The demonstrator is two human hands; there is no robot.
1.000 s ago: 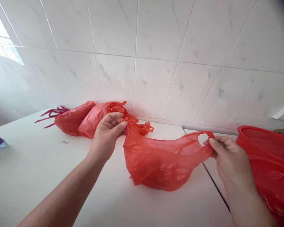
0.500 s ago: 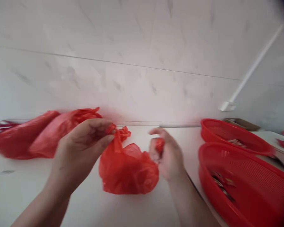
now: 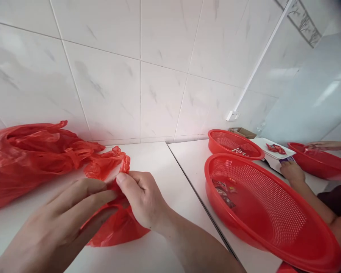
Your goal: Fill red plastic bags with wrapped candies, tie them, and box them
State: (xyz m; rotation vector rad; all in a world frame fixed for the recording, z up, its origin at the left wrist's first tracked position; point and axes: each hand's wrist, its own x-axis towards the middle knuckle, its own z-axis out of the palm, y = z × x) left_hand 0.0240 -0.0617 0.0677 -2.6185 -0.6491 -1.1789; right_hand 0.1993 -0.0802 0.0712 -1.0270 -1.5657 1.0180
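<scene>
A thin red plastic bag [image 3: 119, 229] rests on the white table, partly hidden behind both hands. Between thumb and curled fingers, my right hand [image 3: 147, 199] pinches gathered plastic at the bag's top. My left hand [image 3: 71, 216] reaches across from the left, its bent fingers pressed together on the bag's upper part beside the right thumb; the fingertips are partly hidden in the red plastic. Just behind the hands, crumpled red plastic [image 3: 105, 165] sticks up. A larger pile of red plastic bags [image 3: 31, 159] lies at the left.
Two red perforated baskets [image 3: 244, 237] on the right hold a few small wrapped packets [image 3: 224, 193]. Beyond them, a co-worker's hands [image 3: 292, 170] are near a white tray [image 3: 268, 147] and another red basket [image 3: 324, 167]. A tiled wall [image 3: 116, 94] closes off the back.
My hands were apart, the left pinching a bag handle and the right closed on red plastic. They have come together over the bag. The view has shifted right, revealing the co-worker.
</scene>
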